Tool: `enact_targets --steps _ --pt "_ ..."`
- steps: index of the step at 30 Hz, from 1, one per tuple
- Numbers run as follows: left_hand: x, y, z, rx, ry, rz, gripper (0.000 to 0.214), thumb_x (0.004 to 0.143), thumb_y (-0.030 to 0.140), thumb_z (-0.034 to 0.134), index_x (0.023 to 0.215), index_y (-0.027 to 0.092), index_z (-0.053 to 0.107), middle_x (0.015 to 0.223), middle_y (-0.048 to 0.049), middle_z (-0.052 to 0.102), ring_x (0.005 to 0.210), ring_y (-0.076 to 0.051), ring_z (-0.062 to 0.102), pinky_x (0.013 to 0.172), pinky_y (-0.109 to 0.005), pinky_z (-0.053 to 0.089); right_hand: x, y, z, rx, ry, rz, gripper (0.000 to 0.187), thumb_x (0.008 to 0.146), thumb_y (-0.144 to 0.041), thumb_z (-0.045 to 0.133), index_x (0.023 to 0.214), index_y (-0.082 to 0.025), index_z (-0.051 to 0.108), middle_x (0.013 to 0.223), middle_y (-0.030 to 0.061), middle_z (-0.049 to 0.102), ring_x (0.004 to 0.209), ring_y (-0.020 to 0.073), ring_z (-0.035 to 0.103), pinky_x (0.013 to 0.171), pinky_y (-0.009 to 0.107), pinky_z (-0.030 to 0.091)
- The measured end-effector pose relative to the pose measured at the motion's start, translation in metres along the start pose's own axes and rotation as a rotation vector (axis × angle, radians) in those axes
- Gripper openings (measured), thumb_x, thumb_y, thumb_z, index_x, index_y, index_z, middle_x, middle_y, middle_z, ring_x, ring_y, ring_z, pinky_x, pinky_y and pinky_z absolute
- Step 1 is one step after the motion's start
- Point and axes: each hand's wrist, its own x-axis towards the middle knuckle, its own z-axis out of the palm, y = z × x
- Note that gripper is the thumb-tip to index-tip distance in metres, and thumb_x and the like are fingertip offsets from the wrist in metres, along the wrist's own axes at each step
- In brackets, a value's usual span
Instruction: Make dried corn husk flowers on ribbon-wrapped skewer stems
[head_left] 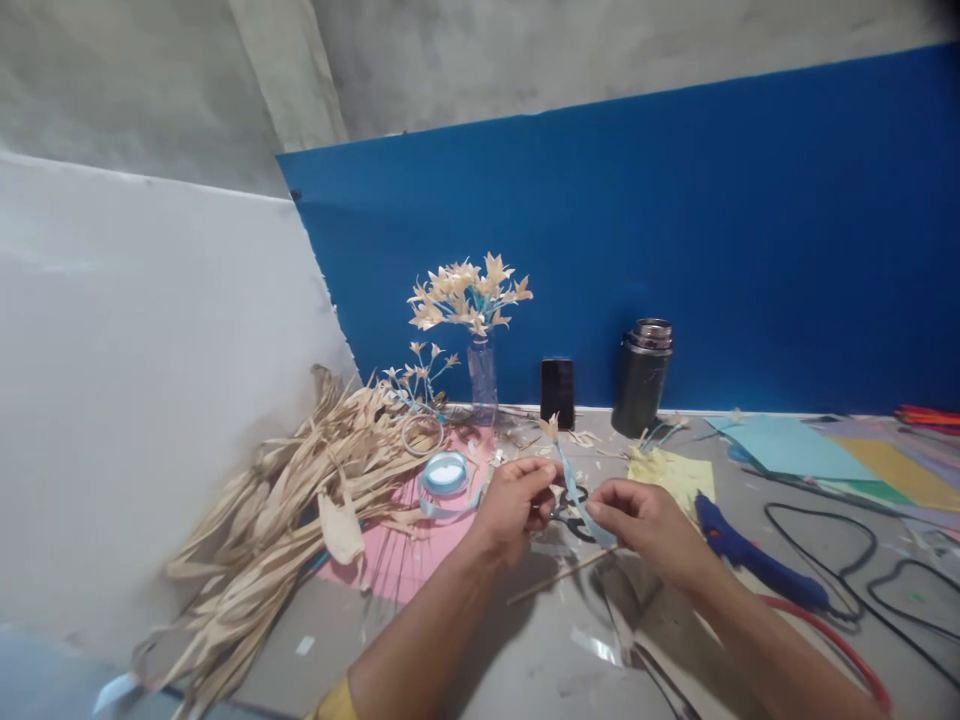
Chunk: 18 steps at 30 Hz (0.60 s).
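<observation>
Pinching left hand [517, 500]: thumb and forefinger pressed together at the stem of a small cream star-shaped flower [551, 428], other fingers curled in.
Right hand [649, 520]: thumb and forefinger pinching the narrow light-blue ribbon [569, 472] near its lower end.
Flower in hand: bloom uppermost, just above the left fingertips; the ribbon runs from beneath it slantwise down to the right hand.
Behind the fingers: black-handled scissors [579, 528], partly hidden, on the grey tabletop [330, 640].
Below the hands: a thin brown stick [562, 575], lying aslant.
Left of the hands: a round roll of light-blue ribbon [445, 472] on a flat pink sheet [405, 570], beside a large heap of dry straw-coloured leaf strips [277, 530].
Back edge: a bunch of cream star-shaped flowers [469, 290] standing in a clear bottle [482, 380]; a black phone [557, 392] leaning upright; a dark metal flask [639, 390], upright, its neck uncapped.
Right of the hands: a crumpled pale-yellow paper [686, 478], a dark-blue glue gun [757, 560] just beside it, and a flat light-blue sheet [799, 447] farther back.
Far right: a looping black cord [870, 535] on the tabletop.
</observation>
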Motion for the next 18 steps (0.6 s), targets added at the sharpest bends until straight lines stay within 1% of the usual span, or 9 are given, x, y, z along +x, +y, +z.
enact_targets --steps 2,5,7,8,12,14,16,18 --pt "0.0 -0.002 -0.001 0.008 0.004 -0.02 0.043 0.059 0.046 0.085 0.079 0.015 0.064 0.061 0.0046 0.052 0.044 -0.003 0.038 0.042 -0.018 0.013 0.002 0.003 0.001 -0.032 0.04 -0.023 0.032 0.068 -0.05 0.071 0.063 -0.021 0.06 0.057 -0.0022 0.055 0.055 0.0146 0.046 0.053 0.027 0.035" --pt "-0.001 -0.007 -0.004 0.041 0.02 -0.041 0.043 0.059 0.047 0.084 0.082 0.015 0.067 0.075 -0.0009 0.064 0.046 -0.003 0.041 0.042 -0.018 0.015 0.004 0.011 0.004 -0.08 0.107 -0.053 0.029 0.07 -0.048 0.068 0.064 -0.021 0.062 0.059 -0.0003 0.058 0.057 0.0166 0.05 0.054 0.028 0.038" --pt "-0.002 -0.013 -0.005 0.066 0.038 -0.047 0.043 0.06 0.048 0.083 0.084 0.015 0.069 0.082 -0.0032 0.067 0.047 -0.004 0.042 0.042 -0.019 0.017 0.005 0.016 0.005 -0.113 0.147 -0.07 0.027 0.073 -0.046 0.066 0.066 -0.021 0.063 0.061 0.0009 0.061 0.059 0.0177 0.052 0.055 0.029 0.039" --pt "-0.002 -0.016 -0.006 0.077 0.052 -0.051 0.043 0.061 0.05 0.082 0.083 0.015 0.069 0.083 -0.0036 0.067 0.047 -0.004 0.042 0.042 -0.019 0.018 0.006 0.018 0.007 -0.134 0.163 -0.078 0.026 0.074 -0.045 0.065 0.067 -0.021 0.064 0.062 0.0014 0.062 0.059 0.0182 0.054 0.055 0.029 0.04" --pt "-0.004 -0.028 -0.008 0.09 0.121 -0.054 0.044 0.067 0.057 0.077 0.079 0.015 0.067 0.071 -0.0015 0.061 0.048 -0.006 0.045 0.045 -0.02 0.024 0.005 0.023 0.011 -0.235 0.199 -0.101 0.023 0.079 -0.042 0.061 0.07 -0.022 0.065 0.065 0.0023 0.064 0.062 0.0201 0.057 0.059 0.031 0.042" --pt "-0.006 -0.032 -0.006 0.102 0.136 -0.035 0.042 0.069 0.056 0.076 0.076 0.016 0.065 0.062 0.0008 0.055 0.047 -0.007 0.044 0.045 -0.021 0.024 0.004 0.024 0.014 -0.266 0.195 -0.1 0.022 0.081 -0.041 0.06 0.071 -0.022 0.065 0.066 0.0024 0.065 0.063 0.0206 0.057 0.06 0.032 0.042" --pt "-0.007 -0.034 -0.004 0.137 0.14 0.004 0.034 0.068 0.048 0.078 0.074 0.016 0.065 0.056 0.0023 0.05 0.046 -0.008 0.041 0.045 -0.022 0.024 0.003 0.024 0.015 -0.271 0.189 -0.091 0.023 0.081 -0.042 0.06 0.072 -0.022 0.065 0.067 0.0025 0.066 0.064 0.0211 0.057 0.061 0.032 0.042" --pt "-0.007 -0.035 -0.003 0.183 0.141 0.044 0.023 0.067 0.035 0.078 0.074 0.016 0.068 0.057 0.0016 0.052 0.046 -0.007 0.039 0.045 -0.022 0.026 0.004 0.025 0.015 -0.26 0.187 -0.086 0.024 0.082 -0.043 0.059 0.072 -0.022 0.065 0.068 0.0027 0.066 0.066 0.0216 0.058 0.062 0.033 0.042"
